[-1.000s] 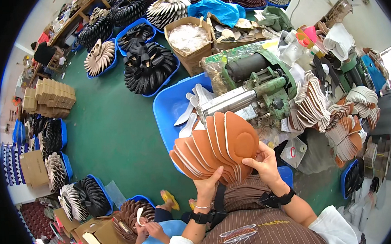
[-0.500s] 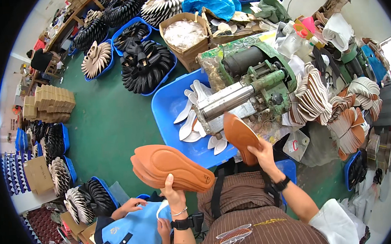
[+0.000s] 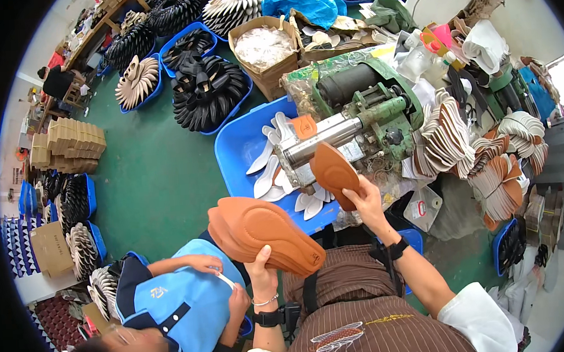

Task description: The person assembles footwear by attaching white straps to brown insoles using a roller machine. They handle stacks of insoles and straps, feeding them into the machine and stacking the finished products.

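My left hand (image 3: 262,273) grips a small fanned stack of brown shoe insoles (image 3: 263,235) by its lower edge, thumb on top. In my right hand (image 3: 365,202) is a single brown insole (image 3: 331,173), pinched at one end and tilted up in front of the machine's steel rollers (image 3: 318,139). On the far side of the rollers, part of another brown insole (image 3: 305,127) sticks out above the blue bin (image 3: 227,158). White-bottomed insoles (image 3: 268,177) lie scattered in that bin.
The green roller machine (image 3: 391,114) stands on a cluttered bench, with bundled insoles (image 3: 444,137) to its right. Close on my left, a person in a blue shirt (image 3: 178,272) holds a white strip. Bins of black shoes (image 3: 206,97) and a carton (image 3: 265,51) stand beyond.
An insole now shows behind the rollers. My right hand has shifted slightly left and nearer with its insole; the stack has moved right. The person beside me has come further into view.
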Available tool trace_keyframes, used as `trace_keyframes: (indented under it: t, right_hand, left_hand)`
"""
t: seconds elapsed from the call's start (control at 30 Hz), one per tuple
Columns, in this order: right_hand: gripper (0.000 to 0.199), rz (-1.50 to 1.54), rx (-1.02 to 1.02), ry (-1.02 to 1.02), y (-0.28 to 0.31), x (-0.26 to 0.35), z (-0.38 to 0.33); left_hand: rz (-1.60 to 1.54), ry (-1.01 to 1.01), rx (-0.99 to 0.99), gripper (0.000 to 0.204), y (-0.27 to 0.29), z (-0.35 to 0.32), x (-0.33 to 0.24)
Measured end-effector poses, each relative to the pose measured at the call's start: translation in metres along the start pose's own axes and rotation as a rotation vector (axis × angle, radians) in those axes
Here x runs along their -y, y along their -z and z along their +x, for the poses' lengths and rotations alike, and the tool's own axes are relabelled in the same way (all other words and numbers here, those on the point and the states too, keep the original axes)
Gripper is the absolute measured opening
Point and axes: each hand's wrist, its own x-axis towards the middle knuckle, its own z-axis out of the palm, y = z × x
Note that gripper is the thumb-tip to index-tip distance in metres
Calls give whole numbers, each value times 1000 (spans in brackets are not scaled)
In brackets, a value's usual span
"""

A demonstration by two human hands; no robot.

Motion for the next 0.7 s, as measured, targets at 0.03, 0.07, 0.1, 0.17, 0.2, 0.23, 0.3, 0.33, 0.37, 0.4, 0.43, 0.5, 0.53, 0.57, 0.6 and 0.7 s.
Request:
trace_keyframes:
  t: [0.03, 0.07, 0.1, 0.17, 0.2, 0.23, 0.3, 0.33, 0.37, 0.4, 0.43, 0.5, 0.53, 0.57, 0.6, 0.7]
  right_hand:
    - [26, 57, -7, 10, -11, 10, -1]
    - [26, 109, -11, 23, -22, 31, -4]
    - [26, 159, -20, 45, -27, 43, -4]
    - [30, 15, -57, 46, -18, 21, -23]
    - [29, 97, -50, -96, -11, 14, -25]
    - [27, 181, -53, -249, -8, 11, -29]
    - [25, 147, -55, -273, -5, 9, -10]
    - [27, 75, -9, -248, -5, 12, 3]
    - [28, 152, -16, -299, -18, 34, 13]
    - [30, 168, 55, -326, -23, 47, 15]
    - [33, 182, 127, -354, -29, 56, 16]
    - [39, -25, 278, -354, -45, 65, -6]
    - [54, 104, 403, -281, -56, 71, -17]
    - [57, -77, 394, -118, -60, 71, -26]
    - [54, -126, 345, -134, -59, 76, -28]
    - [47, -160, 200, -176, -60, 78, -33]
  left_hand:
    - [23, 2, 24, 56, 1, 0, 2]
    - [13, 18, 26, 58, -1, -4, 2]
    - [-16, 27, 31, 59, -6, -5, 3]
    - [-76, 43, 28, 60, -13, -9, 5]
    - [-105, 36, 51, 59, -17, -8, 6]
    - [-81, 58, 57, 59, -19, -7, 9]
    - [-38, 101, 78, 58, -23, -6, 14]
    - [-24, 101, 89, 56, -25, -6, 15]
    - [1, 102, 93, 55, -28, -6, 15]
    - [26, 97, 98, 55, -31, -6, 14]
    - [49, 93, 102, 54, -35, -6, 13]
    - [134, 26, 87, 52, -41, -3, 14]
    - [179, -5, 80, 50, -45, -3, 16]
    - [187, -18, 68, 49, -48, -3, 15]
    - [196, -31, 57, 47, -51, -2, 13]
    - [206, -56, 37, 44, -56, -3, 20]
